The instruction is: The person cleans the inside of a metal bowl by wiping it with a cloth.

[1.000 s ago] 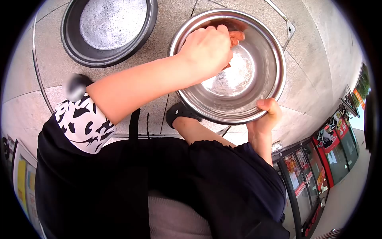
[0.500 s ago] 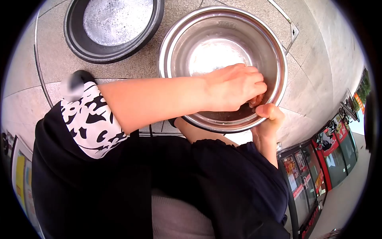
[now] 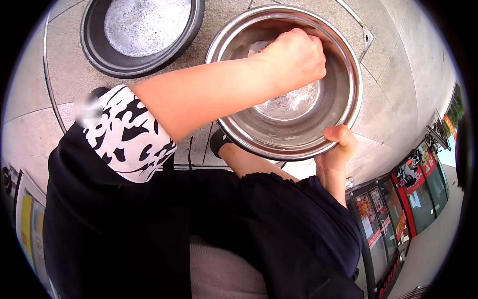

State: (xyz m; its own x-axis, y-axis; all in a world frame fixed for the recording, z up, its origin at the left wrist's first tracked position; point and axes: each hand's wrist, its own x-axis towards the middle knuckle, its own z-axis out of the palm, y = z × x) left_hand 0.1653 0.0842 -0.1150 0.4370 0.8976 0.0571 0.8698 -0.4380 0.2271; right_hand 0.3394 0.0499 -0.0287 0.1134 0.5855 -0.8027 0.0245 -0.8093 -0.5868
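Observation:
A shiny metal bowl (image 3: 343,89) is tilted above the paved ground. My right hand (image 3: 338,144) grips its lower right rim, with the thumb over the edge and the fingers out of sight underneath. Inside the upper part of the bowl, my left hand (image 3: 296,57) is closed like a fist near the inner wall. Whatever it holds is hidden behind the knuckles. A little water shines on the bowl's bottom.
A black basin (image 3: 117,67) of foamy water (image 3: 147,25) stands on the tiles at the upper left. My foot in a dark shoe (image 3: 217,143) is below the bowl. A glass storefront (image 3: 378,214) shows at the lower right.
My left hand has moved from the lower right inside of the bowl up to its upper part. The reddish-brown thing seen in it earlier no longer shows. My right hand keeps its grip.

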